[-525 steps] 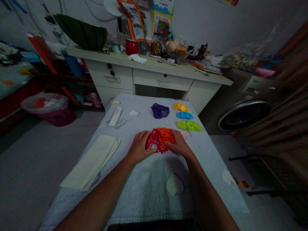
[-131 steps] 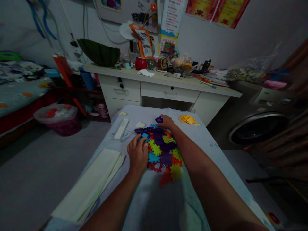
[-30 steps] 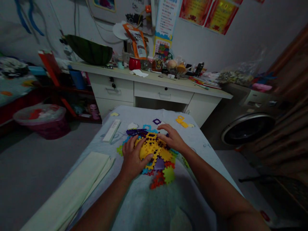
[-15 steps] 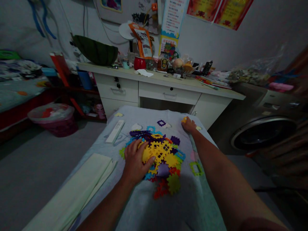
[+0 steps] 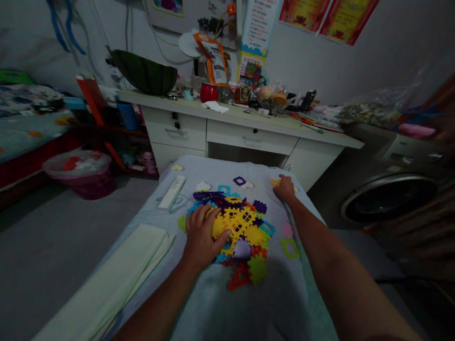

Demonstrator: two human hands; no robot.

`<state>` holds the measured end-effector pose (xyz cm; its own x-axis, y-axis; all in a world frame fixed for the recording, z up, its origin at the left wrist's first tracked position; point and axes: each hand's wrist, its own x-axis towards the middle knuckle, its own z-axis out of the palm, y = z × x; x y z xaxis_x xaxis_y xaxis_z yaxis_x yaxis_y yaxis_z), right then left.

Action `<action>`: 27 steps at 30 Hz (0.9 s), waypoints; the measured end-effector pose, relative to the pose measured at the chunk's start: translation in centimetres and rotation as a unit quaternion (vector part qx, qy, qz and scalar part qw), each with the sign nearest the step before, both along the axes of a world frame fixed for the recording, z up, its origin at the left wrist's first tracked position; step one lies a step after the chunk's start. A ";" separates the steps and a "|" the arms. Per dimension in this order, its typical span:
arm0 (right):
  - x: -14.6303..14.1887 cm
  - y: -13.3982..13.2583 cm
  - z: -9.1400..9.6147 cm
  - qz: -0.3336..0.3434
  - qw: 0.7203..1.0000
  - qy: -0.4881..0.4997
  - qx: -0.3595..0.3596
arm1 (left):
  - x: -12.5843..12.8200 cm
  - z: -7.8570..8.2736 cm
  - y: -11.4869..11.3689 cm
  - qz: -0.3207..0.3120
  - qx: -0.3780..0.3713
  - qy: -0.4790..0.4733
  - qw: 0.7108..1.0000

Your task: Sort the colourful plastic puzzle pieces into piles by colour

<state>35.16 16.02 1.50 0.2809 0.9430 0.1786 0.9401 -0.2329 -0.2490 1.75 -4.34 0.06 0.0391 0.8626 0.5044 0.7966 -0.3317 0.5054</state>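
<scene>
A heap of toothed plastic building pieces (image 5: 245, 215) in yellow, purple, blue, red and green lies on the cloth-covered table. My left hand (image 5: 202, 234) rests on its left side, fingers and thumb spread over the yellow pieces (image 5: 234, 222). Far to the right, my right hand (image 5: 285, 188) is low over the cloth beside a single yellow piece (image 5: 274, 182). Its fingers are partly apart, and the yellow piece lies just left of them. A purple frame piece (image 5: 239, 181) and a green frame piece (image 5: 290, 248) lie apart from the heap.
On the table's left are a white narrow box (image 5: 172, 192) and a folded pale cloth (image 5: 135, 255). Behind stands a white desk (image 5: 227, 119) crowded with jars and packets. A washing machine (image 5: 387, 166) is at right, a pink bin (image 5: 80, 175) at left.
My right hand has shifted slightly right, and more of the yellow piece shows beside its fingers. My left hand stays on the heap. The view has tilted slightly.
</scene>
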 end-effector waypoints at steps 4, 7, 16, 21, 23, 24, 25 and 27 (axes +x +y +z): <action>0.3 -1.8 0.0 0.007 1.000 -0.020 0.020 | 0.1 0.1 0.0 -0.001 0.002 -0.003 1.000; 0.5 -2.5 0.4 -0.013 1.000 0.006 0.018 | 0.1 0.1 0.0 0.001 0.002 -0.003 1.000; -0.7 -1.4 1.7 -0.016 0.999 0.017 -0.039 | 0.1 0.1 0.0 0.000 0.003 0.002 1.000; -1.3 -0.1 1.4 -0.033 0.996 -0.032 -0.075 | 0.1 0.2 -0.1 0.001 0.001 -0.007 1.000; -1.4 0.1 1.3 -0.020 0.995 -0.047 -0.086 | 0.0 0.3 -0.1 0.003 0.006 -0.016 1.000; -1.5 0.1 1.4 -0.015 0.995 -0.050 -0.087 | 0.0 0.3 -0.1 0.005 0.010 -0.022 1.000; -1.6 0.0 1.5 -0.013 0.995 -0.051 -0.084 | -0.1 0.3 -0.1 0.008 0.014 -0.029 0.999; -1.9 -0.5 2.0 -0.008 0.997 -0.040 -0.067 | -0.2 0.2 0.0 0.011 0.022 -0.046 0.999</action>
